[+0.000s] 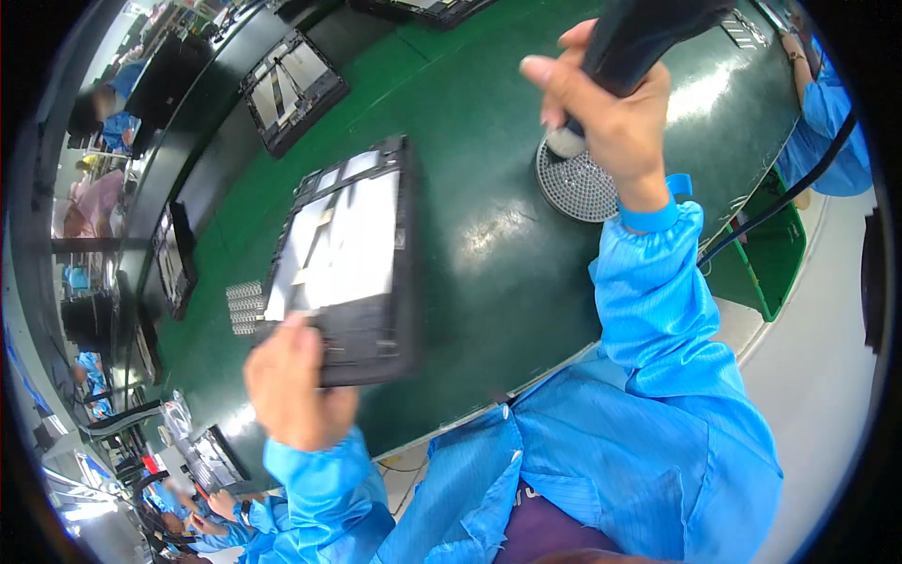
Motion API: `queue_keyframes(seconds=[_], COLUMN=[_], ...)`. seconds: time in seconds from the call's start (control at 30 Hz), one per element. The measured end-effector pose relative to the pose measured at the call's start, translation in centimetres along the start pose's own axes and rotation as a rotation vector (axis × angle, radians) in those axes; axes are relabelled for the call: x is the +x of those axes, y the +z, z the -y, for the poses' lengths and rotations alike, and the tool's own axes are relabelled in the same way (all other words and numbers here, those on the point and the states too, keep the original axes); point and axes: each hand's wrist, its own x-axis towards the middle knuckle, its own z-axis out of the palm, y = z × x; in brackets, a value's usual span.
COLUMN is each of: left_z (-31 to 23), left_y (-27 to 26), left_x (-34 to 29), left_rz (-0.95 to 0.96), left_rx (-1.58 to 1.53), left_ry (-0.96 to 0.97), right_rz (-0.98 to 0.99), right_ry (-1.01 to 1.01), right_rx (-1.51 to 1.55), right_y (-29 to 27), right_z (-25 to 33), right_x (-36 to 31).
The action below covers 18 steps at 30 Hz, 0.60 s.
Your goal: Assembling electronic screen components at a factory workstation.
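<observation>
Holding panel (352, 246) left, tool (644, 42) right, hands (620, 127) well apart

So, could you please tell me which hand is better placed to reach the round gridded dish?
Probably the right hand: it holds the black tool close by the round gridded dish, while the left hand grips the black-framed panel farther away.

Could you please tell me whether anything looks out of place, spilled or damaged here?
Nothing clearly stands out. The device is slanted, but held in the left hand; the right hand holds a black tool near the round tray. I see no spill or breakage, though blur hides fine detail.
</observation>
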Motion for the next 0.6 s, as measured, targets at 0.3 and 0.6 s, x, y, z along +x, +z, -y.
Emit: queue_keyframes(seconds=[0.3,0.6], left_z=[-7.4,-9.0], left_y=[5.5,9.9], left_x=[-3.3,-2.8], left_rz=[0.243,0.199], left_rx=[-0.398,-0.513], left_ry=[-0.008,-0.025], right_rz=[0.004,0.059], right_ry=[-0.039,-0.041], right_rx=[-0.020,-0.122], right_y=[-3.7,-4.1], right_z=[-1.3,-2.5], right_x=[-0.4,-0.4])
